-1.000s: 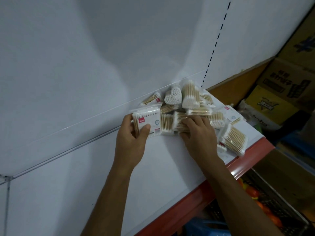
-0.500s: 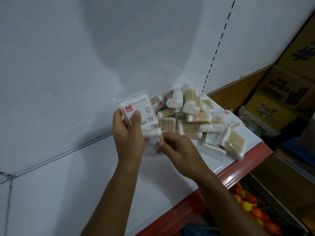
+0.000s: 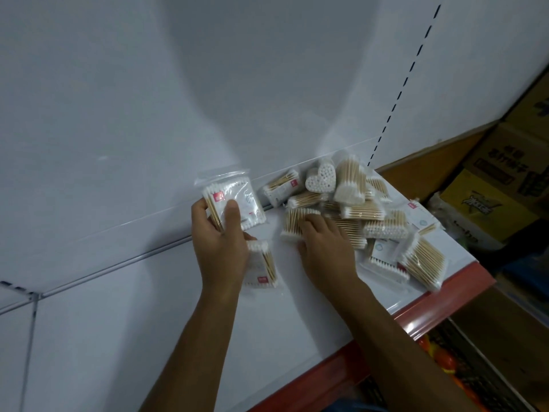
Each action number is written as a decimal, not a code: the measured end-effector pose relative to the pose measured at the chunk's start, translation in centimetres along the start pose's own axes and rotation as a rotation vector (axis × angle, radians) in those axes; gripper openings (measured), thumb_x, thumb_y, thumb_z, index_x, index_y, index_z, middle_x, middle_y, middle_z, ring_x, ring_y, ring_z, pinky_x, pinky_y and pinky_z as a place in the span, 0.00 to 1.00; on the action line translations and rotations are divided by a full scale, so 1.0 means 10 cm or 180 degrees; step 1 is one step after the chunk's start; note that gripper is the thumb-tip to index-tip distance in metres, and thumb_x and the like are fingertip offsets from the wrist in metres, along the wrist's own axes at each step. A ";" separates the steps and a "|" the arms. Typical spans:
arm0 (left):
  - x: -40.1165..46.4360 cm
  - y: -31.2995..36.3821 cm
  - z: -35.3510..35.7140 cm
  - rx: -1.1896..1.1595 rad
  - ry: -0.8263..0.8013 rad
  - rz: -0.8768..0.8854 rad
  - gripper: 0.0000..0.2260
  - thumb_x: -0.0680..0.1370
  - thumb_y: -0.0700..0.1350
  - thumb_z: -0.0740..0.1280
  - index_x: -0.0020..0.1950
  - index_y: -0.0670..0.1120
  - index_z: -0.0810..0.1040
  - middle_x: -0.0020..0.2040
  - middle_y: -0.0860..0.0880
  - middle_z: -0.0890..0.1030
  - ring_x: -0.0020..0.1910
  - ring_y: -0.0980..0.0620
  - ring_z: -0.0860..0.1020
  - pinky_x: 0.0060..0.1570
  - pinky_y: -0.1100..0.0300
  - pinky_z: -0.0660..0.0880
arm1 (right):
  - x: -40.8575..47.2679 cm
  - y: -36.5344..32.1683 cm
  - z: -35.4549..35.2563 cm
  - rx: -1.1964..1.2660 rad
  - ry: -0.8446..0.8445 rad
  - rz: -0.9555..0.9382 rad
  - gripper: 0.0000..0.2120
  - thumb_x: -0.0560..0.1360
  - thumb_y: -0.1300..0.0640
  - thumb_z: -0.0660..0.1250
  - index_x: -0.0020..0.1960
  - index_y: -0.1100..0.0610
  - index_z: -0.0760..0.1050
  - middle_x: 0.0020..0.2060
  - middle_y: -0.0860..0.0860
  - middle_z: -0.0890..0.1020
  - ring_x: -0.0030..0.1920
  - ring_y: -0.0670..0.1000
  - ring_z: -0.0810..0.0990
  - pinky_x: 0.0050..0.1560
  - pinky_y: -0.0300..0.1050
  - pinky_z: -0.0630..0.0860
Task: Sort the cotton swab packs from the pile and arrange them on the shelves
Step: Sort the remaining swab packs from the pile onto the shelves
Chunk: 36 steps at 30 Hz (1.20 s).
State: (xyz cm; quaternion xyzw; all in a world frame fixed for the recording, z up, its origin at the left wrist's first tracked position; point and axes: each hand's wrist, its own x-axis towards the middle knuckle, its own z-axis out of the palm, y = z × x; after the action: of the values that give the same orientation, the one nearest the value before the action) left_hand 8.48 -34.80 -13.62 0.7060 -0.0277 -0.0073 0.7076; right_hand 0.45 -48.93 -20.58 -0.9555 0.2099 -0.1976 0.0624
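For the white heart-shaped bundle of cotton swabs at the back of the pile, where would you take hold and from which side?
Pinch the white heart-shaped bundle of cotton swabs across its two curved flanks, coming from the front and above. It stands propped with its tips facing out, leaning on the tall clear pack of wooden swabs, so its right flank is crowded and its back is close to the white back panel.

A white back wall (image 3: 148,99) rises behind the white shelf (image 3: 148,322) with its red front edge (image 3: 341,367). Cardboard boxes (image 3: 505,173) stand beyond its right end.
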 end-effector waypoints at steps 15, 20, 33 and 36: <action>0.15 0.04 -0.42 0.0252 0.0109 0.0361 0.08 0.81 0.47 0.65 0.59 0.48 0.73 0.50 0.54 0.81 0.47 0.56 0.82 0.42 0.64 0.78 | 0.02 -0.65 -0.51 0.3285 -0.0513 0.0400 0.15 0.80 0.50 0.53 0.54 0.50 0.78 0.45 0.40 0.80 0.47 0.42 0.78 0.44 0.35 0.74; 0.22 0.03 -1.01 0.0360 0.0386 0.0400 0.08 0.80 0.46 0.66 0.58 0.46 0.74 0.49 0.52 0.82 0.47 0.53 0.82 0.46 0.57 0.79 | -0.01 -1.25 -0.44 0.3464 -0.0654 0.0456 0.16 0.80 0.42 0.55 0.54 0.51 0.74 0.46 0.46 0.79 0.47 0.49 0.80 0.44 0.51 0.82; 0.36 0.13 -3.18 0.0236 0.1029 0.0183 0.10 0.81 0.47 0.65 0.62 0.51 0.72 0.53 0.56 0.81 0.48 0.58 0.83 0.43 0.62 0.81 | -0.39 -3.38 -0.22 0.4220 -0.1458 0.0274 0.13 0.77 0.64 0.68 0.56 0.51 0.69 0.52 0.53 0.81 0.49 0.51 0.84 0.47 0.47 0.83; 0.33 0.17 -3.55 0.0250 0.1216 0.0231 0.09 0.81 0.46 0.65 0.61 0.50 0.71 0.50 0.59 0.79 0.44 0.66 0.81 0.36 0.69 0.77 | -0.49 -3.73 -0.18 0.4356 -0.1433 0.0313 0.14 0.77 0.62 0.69 0.59 0.50 0.71 0.51 0.50 0.83 0.49 0.50 0.85 0.48 0.50 0.83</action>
State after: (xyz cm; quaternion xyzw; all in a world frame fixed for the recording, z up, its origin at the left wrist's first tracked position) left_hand 13.44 0.48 -11.91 0.7201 0.0815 0.1534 0.6718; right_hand 9.70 -13.22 -13.09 -0.7093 0.0639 -0.0801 0.6974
